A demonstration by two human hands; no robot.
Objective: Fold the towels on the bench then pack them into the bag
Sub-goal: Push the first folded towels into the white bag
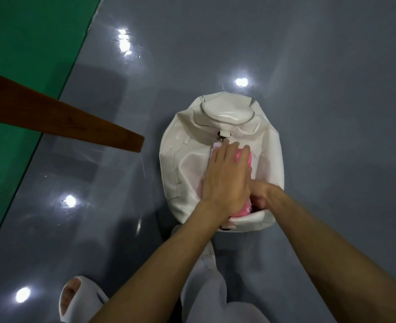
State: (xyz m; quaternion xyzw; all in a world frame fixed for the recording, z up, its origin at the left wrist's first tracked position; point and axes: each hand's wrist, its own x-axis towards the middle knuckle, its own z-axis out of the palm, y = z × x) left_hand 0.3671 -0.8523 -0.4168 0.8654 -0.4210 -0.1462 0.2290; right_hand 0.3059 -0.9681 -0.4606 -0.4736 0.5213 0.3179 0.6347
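Ideally the left hand (225, 178), fingers slightly spread, presses the towel (240, 212) evenly into the bag (183, 173); the right hand's (261, 192) fingers are hidden.

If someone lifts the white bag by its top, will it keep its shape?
It probably sags: the white bag looks soft and creased. Its glossy surface may be slippery. The pink towel inside likely adds little weight.

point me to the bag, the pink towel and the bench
bag (183, 176), head view, on its white side panel.
pink towel (240, 212), head view, on its pink end nearest the camera.
bench (64, 120), head view, on its brown wooden plank.
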